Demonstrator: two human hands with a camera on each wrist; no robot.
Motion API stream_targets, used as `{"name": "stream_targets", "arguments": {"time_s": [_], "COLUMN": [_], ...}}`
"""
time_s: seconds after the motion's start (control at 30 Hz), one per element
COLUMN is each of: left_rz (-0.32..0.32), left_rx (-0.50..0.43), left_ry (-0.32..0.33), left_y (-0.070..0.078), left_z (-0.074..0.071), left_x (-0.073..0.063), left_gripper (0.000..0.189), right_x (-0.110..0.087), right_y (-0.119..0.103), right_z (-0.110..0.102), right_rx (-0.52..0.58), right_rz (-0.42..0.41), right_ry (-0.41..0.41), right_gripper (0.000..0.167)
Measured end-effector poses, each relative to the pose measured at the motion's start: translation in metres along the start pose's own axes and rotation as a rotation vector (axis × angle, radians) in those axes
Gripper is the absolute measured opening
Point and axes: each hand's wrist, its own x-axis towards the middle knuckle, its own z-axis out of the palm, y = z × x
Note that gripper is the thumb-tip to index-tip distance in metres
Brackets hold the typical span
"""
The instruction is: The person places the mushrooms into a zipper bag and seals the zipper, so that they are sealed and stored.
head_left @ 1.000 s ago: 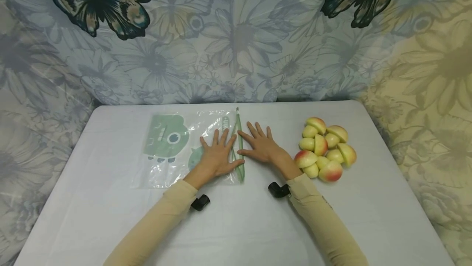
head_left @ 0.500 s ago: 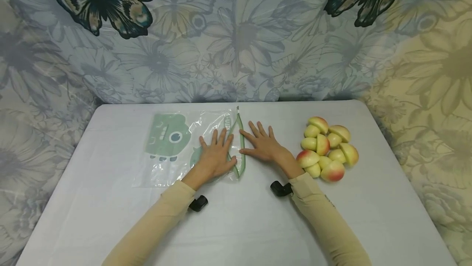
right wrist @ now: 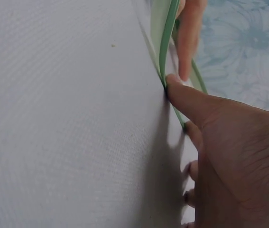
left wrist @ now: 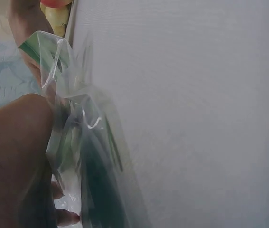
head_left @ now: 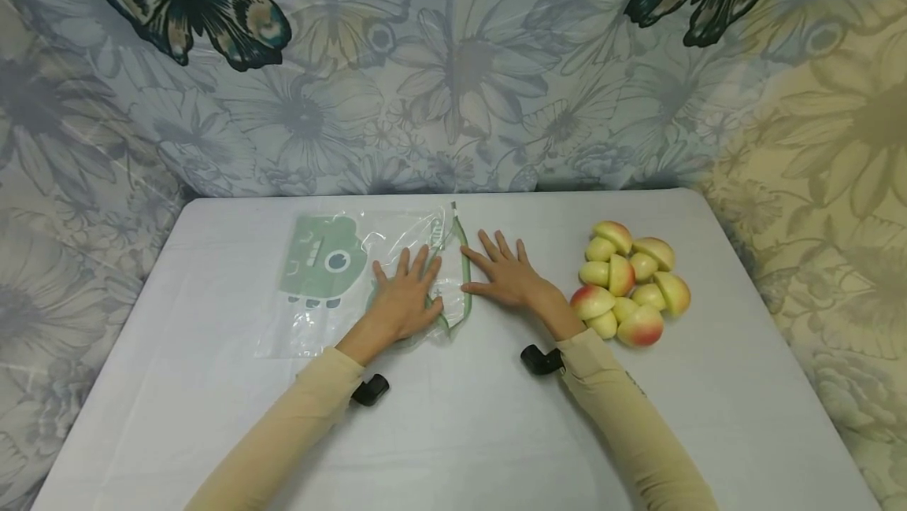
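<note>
A clear zip bag (head_left: 322, 259) with green cartoon prints and a green-edged mouth lies flat on the table, its mouth toward the right. My left hand (head_left: 404, 294) presses on its upper layer with fingers spread. In the left wrist view the clear film (left wrist: 96, 166) bunches up beside that hand. My right hand (head_left: 510, 279), fingers also spread, keeps thumb and index fingertip on the green rim (head_left: 466, 275) of the lower layer. The right wrist view shows the thumb (right wrist: 186, 97) right at the green strip (right wrist: 170, 42). Between the two green edges the mouth gapes.
Several cut pieces of red-and-yellow, apple-like fruit (head_left: 621, 275) lie in a cluster to the right of my right forearm. A white cloth covers the table (head_left: 453, 432). Behind it hangs a floral curtain (head_left: 468, 78) with butterflies.
My left hand has slid to the left, drawing the bag's upper green edge along, and the gap at the mouth has widened. My right hand has stayed nearly still at the rim.
</note>
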Motion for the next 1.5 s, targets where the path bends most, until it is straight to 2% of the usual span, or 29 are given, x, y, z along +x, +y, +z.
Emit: {"name": "stream_targets", "arguments": {"time_s": [0.2, 0.53, 1.0, 1.27, 1.5], "left_rz": [-0.032, -0.04, -0.035, -0.092, -0.158], "left_rx": [-0.016, -0.046, -0.231, -0.275, -0.301], "left_ry": [-0.014, 0.051, 0.141, 0.216, 0.305], "left_y": [-0.006, -0.018, -0.022, -0.023, -0.019], "left_z": [-0.002, -0.002, 0.0, 0.006, 0.007], "left_x": [-0.004, -0.012, -0.018, -0.013, -0.009], "left_gripper": [0.074, 0.075, 0.074, 0.064, 0.063], "right_x": [0.0, 0.0, -0.002, 0.0, 0.0], "right_y": [0.0, 0.001, 0.001, 0.001, 0.001], "right_z": [-0.002, -0.004, -0.003, -0.001, 0.0], "right_rx": [0.008, 0.003, 0.019, 0.028, 0.038], "right_rz": [0.004, 0.016, 0.022, 0.018, 0.01], "right_ry": [-0.004, -0.028, -0.021, -0.022, -0.016], "right_gripper": [0.076, 0.081, 0.082, 0.082, 0.082]}}
